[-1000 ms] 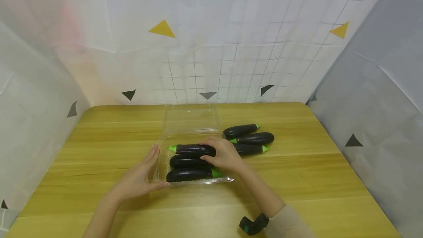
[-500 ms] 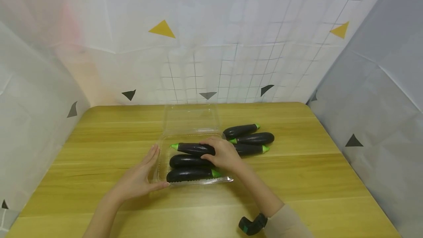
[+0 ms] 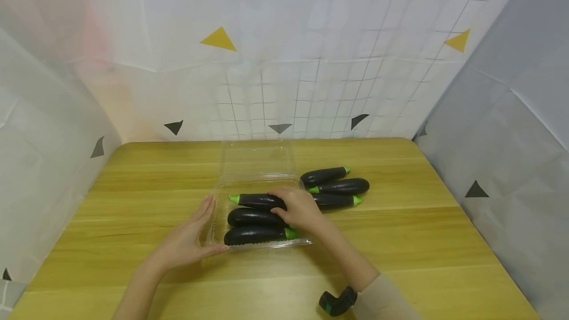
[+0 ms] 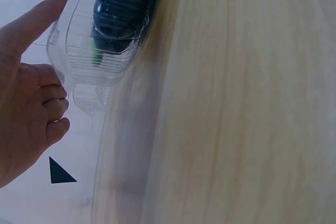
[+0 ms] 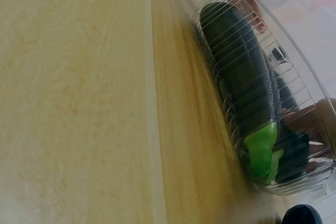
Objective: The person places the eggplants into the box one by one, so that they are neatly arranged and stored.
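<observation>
Eggplant, green stem leftward, is held over far part of clear container; whether touching base, cannot tell. Could roll onto middle eggplant if your right hand lets go unevenly; light container could slide if left hand eases. Your right grip: clamped on eggplant, thumb nearer you, forearm slanting in from right. Left: thumb and fingers apart, straight, touching container around near-left corner.
</observation>
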Tool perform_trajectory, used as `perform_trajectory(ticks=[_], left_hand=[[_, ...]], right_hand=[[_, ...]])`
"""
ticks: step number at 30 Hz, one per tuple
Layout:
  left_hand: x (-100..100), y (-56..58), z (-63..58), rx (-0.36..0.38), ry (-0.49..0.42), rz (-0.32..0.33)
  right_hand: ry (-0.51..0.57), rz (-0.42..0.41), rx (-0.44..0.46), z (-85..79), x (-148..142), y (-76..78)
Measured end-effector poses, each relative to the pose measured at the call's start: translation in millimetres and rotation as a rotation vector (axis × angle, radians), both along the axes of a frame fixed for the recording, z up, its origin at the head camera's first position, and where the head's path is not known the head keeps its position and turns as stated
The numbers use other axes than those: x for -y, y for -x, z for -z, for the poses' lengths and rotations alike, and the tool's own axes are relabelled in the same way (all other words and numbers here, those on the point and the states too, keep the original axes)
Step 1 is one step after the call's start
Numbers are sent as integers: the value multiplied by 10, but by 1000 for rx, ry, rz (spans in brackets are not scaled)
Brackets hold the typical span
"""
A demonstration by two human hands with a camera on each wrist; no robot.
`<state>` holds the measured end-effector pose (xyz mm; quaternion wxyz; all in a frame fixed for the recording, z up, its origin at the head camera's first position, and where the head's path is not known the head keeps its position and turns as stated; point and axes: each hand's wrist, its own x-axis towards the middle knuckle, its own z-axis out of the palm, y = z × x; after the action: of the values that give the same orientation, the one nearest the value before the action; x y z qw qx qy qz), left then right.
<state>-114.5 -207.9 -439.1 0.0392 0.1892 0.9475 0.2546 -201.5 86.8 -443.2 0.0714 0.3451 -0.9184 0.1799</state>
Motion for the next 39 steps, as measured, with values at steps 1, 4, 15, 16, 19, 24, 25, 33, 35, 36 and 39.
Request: perform_trajectory(ticks=[1,4,15,16,19,24,25,33,35,36,39], left_hand=[[-1,0,-1,1,0,0],[-2,0,0,3,-2,1],[-5,-4,-7,11,0,2],[-5,-5,-9,10,0,2],[-9,-8,-20,12,-1,2],[-11,-11,-36,2,-2,4],[-11,-10,-37,0,-1,5],[-8,-12,-27,-1,-3,8],[-8,-13,-21,0,-3,7],[-9,-14,-17,0,-3,6],[-11,-14,-10,-2,-3,4]], right_hand=[[-6,1,-1,-1,0,-3],[-19,7,2,5,2,-6],[218,28,50,25,-84,-53],[250,26,43,21,-106,-63],[340,1,31,7,-174,-85],[441,-77,35,-31,-290,-138],[452,-90,35,-35,-312,-148],[572,-169,102,-59,-451,-195],[592,-185,119,-62,-482,-197],[602,-195,124,-66,-496,-199],[630,-214,137,-98,-531,-221]])
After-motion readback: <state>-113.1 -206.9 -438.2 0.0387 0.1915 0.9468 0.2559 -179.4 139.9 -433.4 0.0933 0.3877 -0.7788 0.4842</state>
